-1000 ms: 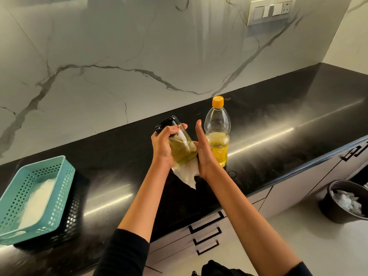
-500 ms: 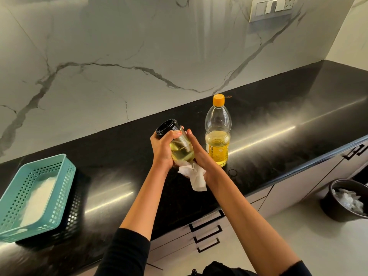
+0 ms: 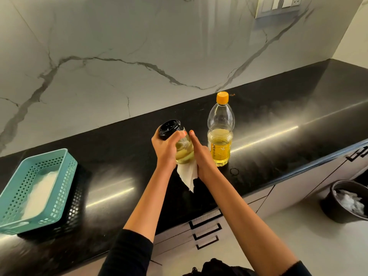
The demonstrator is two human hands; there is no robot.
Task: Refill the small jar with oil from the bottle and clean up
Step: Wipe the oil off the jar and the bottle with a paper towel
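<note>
Change: the right hand (image 3: 201, 156) has straightened its fingers and slid them up the side of the small jar (image 3: 184, 150) since half a second ago; the jar stays tilted.
Left hand (image 3: 166, 150): fingers curled round the jar just under its black lid (image 3: 169, 129).
Right hand: flat, fingers straight, pressing a white tissue (image 3: 188, 174) to the glass; thumb hidden.
Jar's place: held above the black countertop (image 3: 278, 126), lid leaning up and left, oil inside.
Handling: probably glass, so stiff and breakable, likely slick with oil and weighty for its size; best gripped round the body, not by the lid alone.
Around: capped oil bottle (image 3: 220, 136) upright, about half full; oily ring (image 3: 234, 171) in front of it; teal basket (image 3: 65, 182) of tissues far left; bin (image 3: 330, 208) on the floor.
In the way: the bottle, just beside the right hand, could be knocked.
</note>
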